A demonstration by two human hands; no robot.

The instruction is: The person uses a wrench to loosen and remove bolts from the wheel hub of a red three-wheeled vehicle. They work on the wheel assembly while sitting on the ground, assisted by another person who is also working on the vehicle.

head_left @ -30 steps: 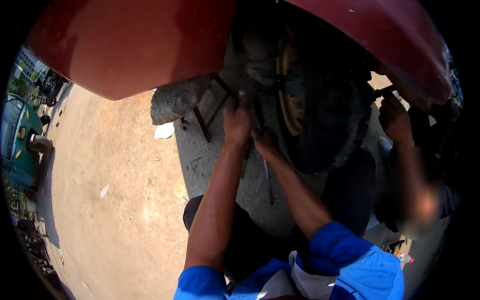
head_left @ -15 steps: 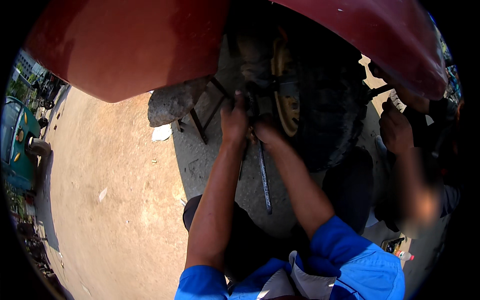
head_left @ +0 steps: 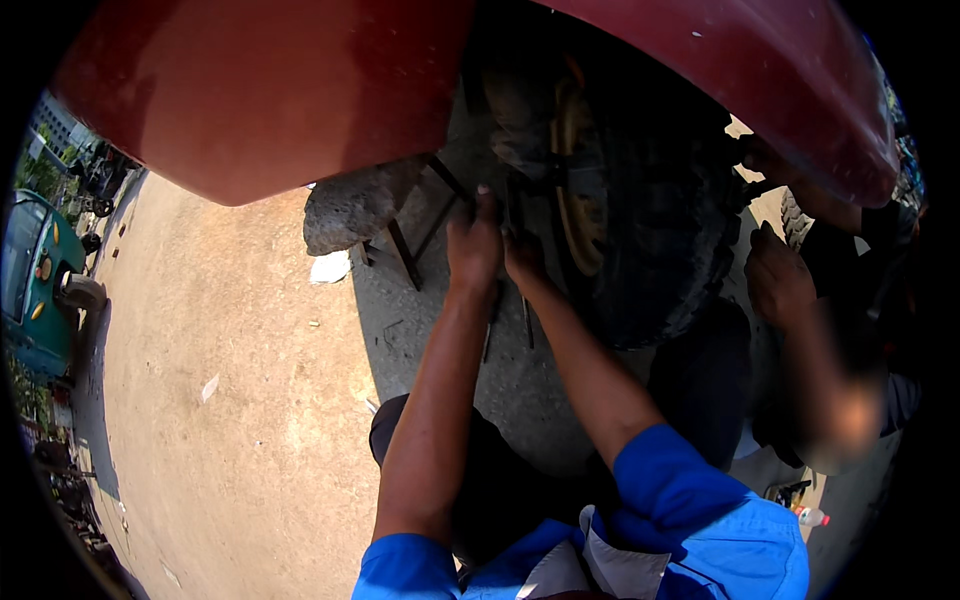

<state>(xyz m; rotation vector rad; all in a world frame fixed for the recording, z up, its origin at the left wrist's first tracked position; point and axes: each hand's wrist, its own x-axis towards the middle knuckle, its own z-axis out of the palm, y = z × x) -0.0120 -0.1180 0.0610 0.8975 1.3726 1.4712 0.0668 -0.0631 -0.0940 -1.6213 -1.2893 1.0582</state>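
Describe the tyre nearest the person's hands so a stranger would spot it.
Start at the red panel, top right. Below it, right of the person's right hand, a big dark tyre stands in shade. Its yellowish rim sets it apart from the wheel on the green vehicle.

Outdoor repair yard (head_left: 240,400): tyre (head_left: 675,230), fender (head_left: 770,85)

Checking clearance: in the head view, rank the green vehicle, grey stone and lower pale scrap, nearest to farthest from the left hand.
1. Grey stone: close, left of the left hand.
2. Lower pale scrap: farther left, on sunlit ground.
3. Green vehicle: far left edge.
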